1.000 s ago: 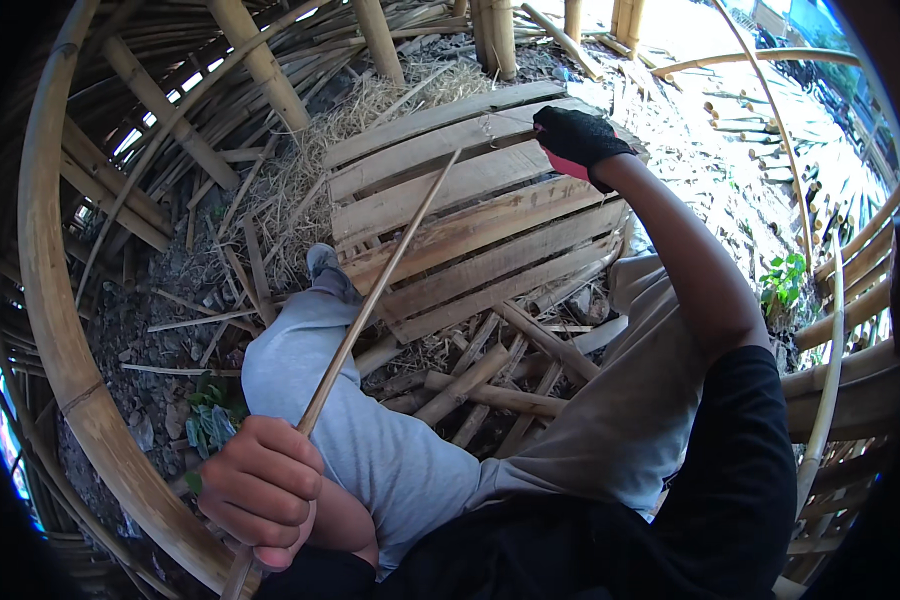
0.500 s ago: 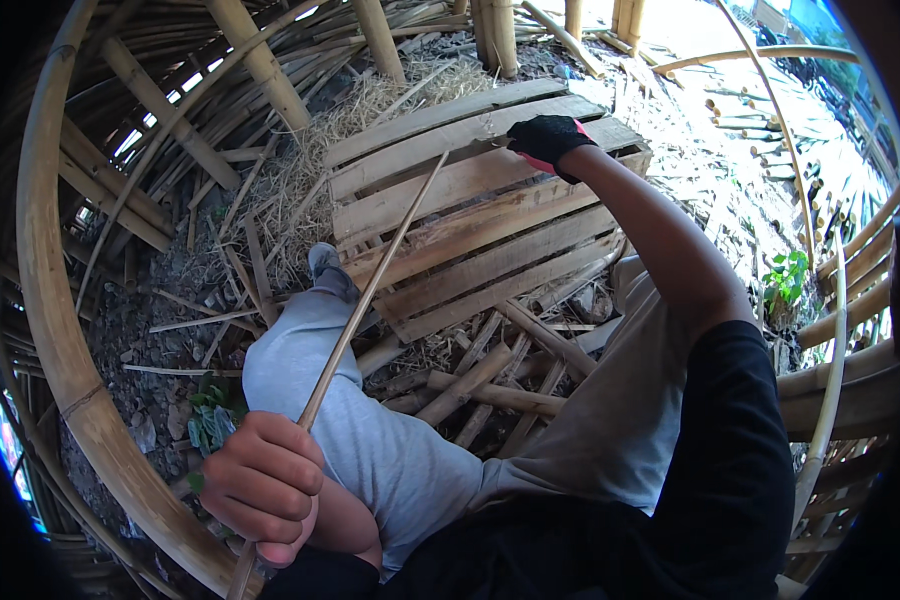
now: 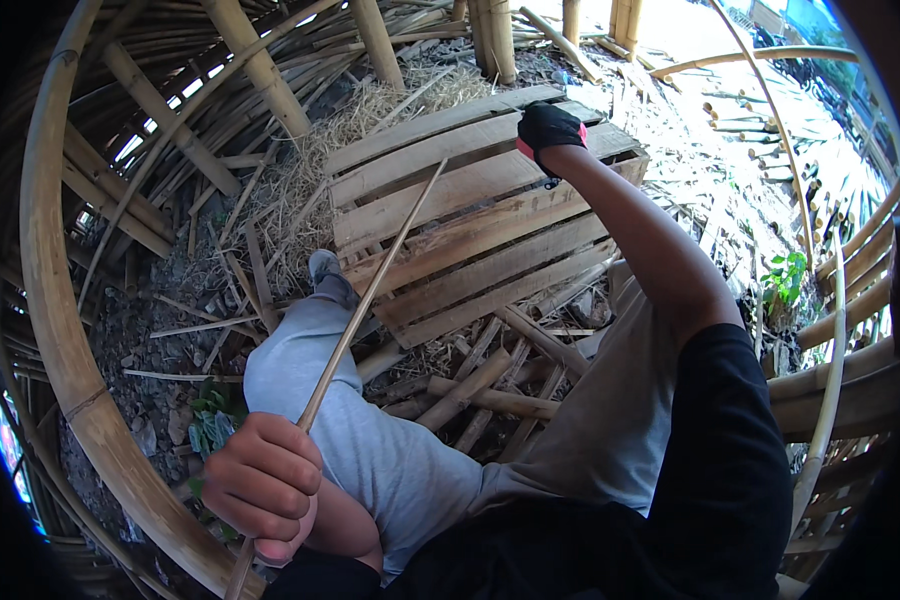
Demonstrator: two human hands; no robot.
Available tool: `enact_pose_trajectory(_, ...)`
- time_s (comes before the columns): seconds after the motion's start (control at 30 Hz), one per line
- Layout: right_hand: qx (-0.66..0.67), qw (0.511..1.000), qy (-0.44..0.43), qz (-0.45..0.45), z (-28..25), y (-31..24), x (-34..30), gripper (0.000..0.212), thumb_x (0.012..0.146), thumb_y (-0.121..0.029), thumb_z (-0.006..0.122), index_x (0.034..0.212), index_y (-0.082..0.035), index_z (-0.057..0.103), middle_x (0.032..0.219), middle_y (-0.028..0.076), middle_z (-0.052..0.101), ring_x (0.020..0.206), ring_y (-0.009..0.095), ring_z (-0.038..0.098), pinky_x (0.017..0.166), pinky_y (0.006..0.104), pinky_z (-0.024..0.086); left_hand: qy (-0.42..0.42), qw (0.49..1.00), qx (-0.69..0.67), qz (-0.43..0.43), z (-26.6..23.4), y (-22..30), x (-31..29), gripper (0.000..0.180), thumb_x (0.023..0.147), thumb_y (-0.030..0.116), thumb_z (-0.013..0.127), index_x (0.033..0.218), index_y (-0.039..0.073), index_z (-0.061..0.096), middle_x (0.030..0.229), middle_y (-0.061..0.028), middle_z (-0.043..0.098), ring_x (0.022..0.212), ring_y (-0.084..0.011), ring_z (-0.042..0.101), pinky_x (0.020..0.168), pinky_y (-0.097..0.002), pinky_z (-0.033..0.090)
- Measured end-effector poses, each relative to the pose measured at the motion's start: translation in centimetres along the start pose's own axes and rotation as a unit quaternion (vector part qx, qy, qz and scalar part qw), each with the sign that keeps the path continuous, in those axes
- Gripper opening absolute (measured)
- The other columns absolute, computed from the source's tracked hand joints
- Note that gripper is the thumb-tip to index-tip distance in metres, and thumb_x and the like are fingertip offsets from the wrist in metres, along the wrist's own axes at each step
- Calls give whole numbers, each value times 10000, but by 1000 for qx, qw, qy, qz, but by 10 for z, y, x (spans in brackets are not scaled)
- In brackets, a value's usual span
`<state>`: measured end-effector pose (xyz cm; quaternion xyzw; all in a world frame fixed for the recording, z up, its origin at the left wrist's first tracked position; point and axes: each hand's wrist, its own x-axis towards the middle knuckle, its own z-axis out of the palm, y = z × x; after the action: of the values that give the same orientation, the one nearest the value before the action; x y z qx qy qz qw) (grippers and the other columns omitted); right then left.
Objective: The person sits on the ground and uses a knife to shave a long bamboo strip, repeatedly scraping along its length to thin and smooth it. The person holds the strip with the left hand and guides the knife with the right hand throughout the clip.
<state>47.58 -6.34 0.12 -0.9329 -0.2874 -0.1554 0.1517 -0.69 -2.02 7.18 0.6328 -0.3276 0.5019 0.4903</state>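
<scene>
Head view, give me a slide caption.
Bare left hand grips a thin rod; the gloved right hand is over a slatted wooden platform.

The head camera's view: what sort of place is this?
Possibly a rough, partly shaded bamboo work area: thick bamboo posts stand around, cut bamboo pieces litter the ground, and loose straw lies about.

Thick pole [image 3: 52,280]: bamboo, runs down left side of frame
Posts [image 3: 377,45]: bamboo, slanted at upper left, more along top edge
Straw [image 3: 355,120]: loose dry heap, upper left of centre, near the posts
Offcuts [image 3: 465,385]: bamboo pieces crisscrossed, just below centre
Cut lengths [image 3: 738,125]: short bamboo, spread out in bright light, upper right
Green plant [image 3: 788,278]: small, leafy, right side
Leafy clump [image 3: 208,408]: green, lower left
</scene>
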Motion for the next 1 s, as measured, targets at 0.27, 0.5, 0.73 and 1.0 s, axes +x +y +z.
enact_pose_trajectory(0.27, 131, 966, -58, -217, -29, -81, -112, 276, 988, -343, 570, 1072, -121, 710, 977, 153, 744, 915, 366, 722, 803, 486, 566, 38, 999, 28, 7, -3, 2, -4, 625, 1034, 287, 562, 467, 201, 312, 389, 108, 276, 316, -15, 242, 403, -203, 182)
enact_pose_trajectory(0.5, 152, 975, -41, -159, -29, -61, -97, 271, 930, -296, 586, 1086, -114, 713, 1014, 184, 739, 964, 384, 713, 844, 480, 562, 43, 999, 28, 6, -1, 1, -2, 624, 1032, 298, 565, 472, 210, 306, 387, 114, 276, 316, -13, 236, 409, -205, 181)
enact_pose_trajectory(0.73, 15, 997, -67, -48, -20, 23, 5, 304, 960, -345, 588, 1200, -208, 715, 1194, 152, 720, 1105, 354, 690, 911, 483, 548, 25, 999, 31, -3, -4, 5, 1, 636, 1048, 313, 589, 474, 151, 370, 397, 83, 318, 310, -40, 321, 358, -205, 268)
enact_pose_trajectory(1.0, -96, 991, 54, 79, -2, 103, 47, 238, 910, -221, 613, 1030, -81, 763, 979, 175, 762, 913, 349, 752, 760, 448, 584, 40, 999, 16, 2, 1, 1, 0, 633, 1025, 285, 580, 458, 203, 311, 388, 112, 273, 312, -12, 256, 404, -194, 185)
